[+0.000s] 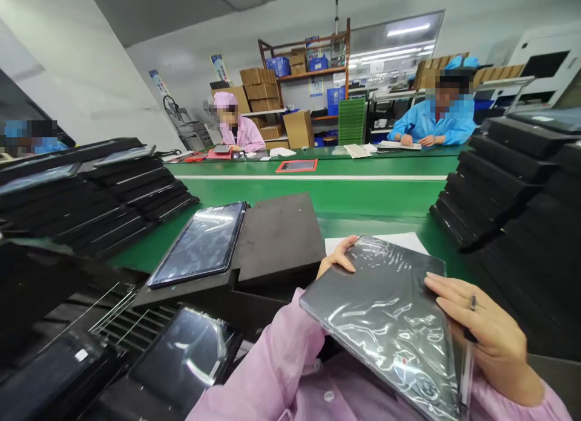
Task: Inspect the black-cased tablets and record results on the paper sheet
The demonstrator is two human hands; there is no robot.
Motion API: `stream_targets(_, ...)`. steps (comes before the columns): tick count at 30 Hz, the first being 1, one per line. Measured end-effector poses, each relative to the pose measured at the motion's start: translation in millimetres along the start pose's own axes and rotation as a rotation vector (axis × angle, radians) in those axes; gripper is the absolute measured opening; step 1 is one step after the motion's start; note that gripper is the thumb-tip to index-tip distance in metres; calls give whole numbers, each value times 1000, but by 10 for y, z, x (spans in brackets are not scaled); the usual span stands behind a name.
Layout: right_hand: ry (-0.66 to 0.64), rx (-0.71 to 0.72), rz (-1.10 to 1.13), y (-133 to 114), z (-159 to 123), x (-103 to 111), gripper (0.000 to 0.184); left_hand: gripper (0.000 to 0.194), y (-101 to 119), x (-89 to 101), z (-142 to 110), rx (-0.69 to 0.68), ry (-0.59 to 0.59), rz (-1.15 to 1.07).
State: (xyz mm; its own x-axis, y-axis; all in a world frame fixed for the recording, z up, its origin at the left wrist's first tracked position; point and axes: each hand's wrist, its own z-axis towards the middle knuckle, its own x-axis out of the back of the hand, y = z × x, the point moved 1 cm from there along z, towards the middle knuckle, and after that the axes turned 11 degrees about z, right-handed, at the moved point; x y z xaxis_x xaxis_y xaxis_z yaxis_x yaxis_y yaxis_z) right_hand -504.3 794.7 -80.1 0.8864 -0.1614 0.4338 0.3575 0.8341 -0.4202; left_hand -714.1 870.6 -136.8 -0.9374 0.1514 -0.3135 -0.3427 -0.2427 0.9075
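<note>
A dark, flat tablet covered in wrinkled clear film is tilted in front of my chest. My left hand grips it at the far left edge, thumb on top and the other fingers hidden beneath. On the right edge lies my right hand, its fingers stretched over the film and its thumb out of sight. A thin pen-like item shows under that hand; whether it is held I cannot tell. Ahead to the left, another tablet rests screen up on a black foam tray.
Stacked black trays rise at left and right. Below left, a wire rack stands near another glossy tablet. White paper lies on the green bench. Two people sit across, one in pink, one in blue.
</note>
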Motion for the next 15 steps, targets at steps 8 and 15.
stream_targets(8, -117, 171, -168, -172, -55, -5, 34, 58, -64, -141, 78, -114, -3, -189)
stream_targets(15, 76, -14, -68, -13, -79, 101, 21, 50, 270, -149, 171, -90, -128, -81)
